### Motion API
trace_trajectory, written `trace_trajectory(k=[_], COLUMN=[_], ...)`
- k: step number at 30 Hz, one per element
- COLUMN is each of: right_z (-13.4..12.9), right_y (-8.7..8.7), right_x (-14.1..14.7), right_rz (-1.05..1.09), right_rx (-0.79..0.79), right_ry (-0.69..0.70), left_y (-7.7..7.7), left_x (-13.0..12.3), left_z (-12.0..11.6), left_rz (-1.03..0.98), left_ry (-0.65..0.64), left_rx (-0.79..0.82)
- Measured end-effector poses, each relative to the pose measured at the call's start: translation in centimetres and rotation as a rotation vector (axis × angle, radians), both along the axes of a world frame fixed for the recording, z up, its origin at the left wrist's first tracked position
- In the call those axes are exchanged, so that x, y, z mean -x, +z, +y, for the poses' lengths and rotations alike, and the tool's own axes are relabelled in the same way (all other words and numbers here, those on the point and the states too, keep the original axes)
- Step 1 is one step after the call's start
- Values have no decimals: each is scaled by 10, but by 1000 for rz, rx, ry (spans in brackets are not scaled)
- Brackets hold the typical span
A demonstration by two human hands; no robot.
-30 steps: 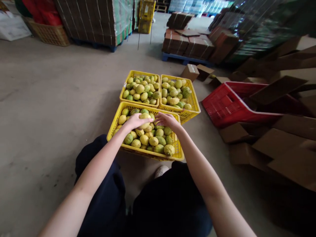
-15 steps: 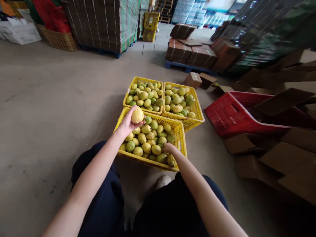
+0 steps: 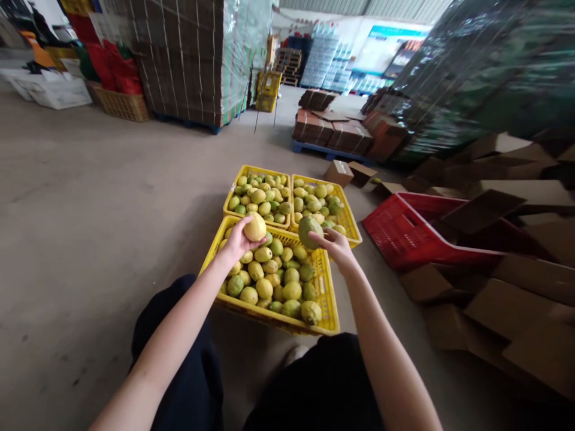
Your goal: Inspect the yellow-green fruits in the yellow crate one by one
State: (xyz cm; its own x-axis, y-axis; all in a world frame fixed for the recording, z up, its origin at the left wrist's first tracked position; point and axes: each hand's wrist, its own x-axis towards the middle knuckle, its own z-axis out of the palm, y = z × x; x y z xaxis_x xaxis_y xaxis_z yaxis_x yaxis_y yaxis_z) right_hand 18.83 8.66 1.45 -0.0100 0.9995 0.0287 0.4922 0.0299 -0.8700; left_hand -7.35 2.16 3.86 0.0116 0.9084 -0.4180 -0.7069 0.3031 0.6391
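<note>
My left hand [image 3: 239,242] is closed around a pale yellow lemon-like fruit [image 3: 255,227], held above the far left part of the near yellow crate [image 3: 331,299]. In my right hand [image 3: 336,246] is a greener lemon-like fruit [image 3: 309,232], gripped by the fingertips over that crate's far right corner. Beneath both hands, the near crate holds many yellow and green fruits [image 3: 264,288]. Behind it, touching side by side, stand a far left yellow crate [image 3: 226,203] and a far right yellow crate [image 3: 354,230], both filled with similar fruit.
A red crate [image 3: 386,233] with cardboard in it lies to the right, among a heap of cardboard boxes [image 3: 507,299]. Flattened cartons [image 3: 332,131] sit on a blue pallet further back. A tall wrapped stack [image 3: 188,60] stands at the back left. Concrete floor [image 3: 99,215] extends left.
My right hand has risen out of the near crate with a greenish fruit in its fingers. My left hand still holds the yellow fruit. The view has tilted up, showing more background.
</note>
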Motion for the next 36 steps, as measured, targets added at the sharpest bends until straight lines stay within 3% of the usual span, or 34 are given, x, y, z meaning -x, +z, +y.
trace_trajectory(k=[3, 7, 10, 14, 25, 32, 36], right_z=[-27, -54, -62, -65, -64, -64, -65], right_y=[16, 2, -10, -11, -3, -7, -9], right_x=[19, 46, 57, 63, 65, 68, 71], right_rz=[445, 693, 684, 693, 580, 622, 649], right_rx=[12, 87, 114, 105, 100, 160, 201], right_ry=[45, 80, 155, 205, 242, 232, 233], left_y=[-2, -6, -5, -5, -18, -15, -12], left_x=[-11, -21, -24, -26, -31, -24, -23], left_z=[-3, -9, -13, -13, -4, -2, -3], left_rz=[39, 100, 110, 128, 164, 182, 5], left_ry=[-75, -137, -51, 67, -85, -69, 20], left_rx=[5, -56, -108, -108, -55, -14, 38])
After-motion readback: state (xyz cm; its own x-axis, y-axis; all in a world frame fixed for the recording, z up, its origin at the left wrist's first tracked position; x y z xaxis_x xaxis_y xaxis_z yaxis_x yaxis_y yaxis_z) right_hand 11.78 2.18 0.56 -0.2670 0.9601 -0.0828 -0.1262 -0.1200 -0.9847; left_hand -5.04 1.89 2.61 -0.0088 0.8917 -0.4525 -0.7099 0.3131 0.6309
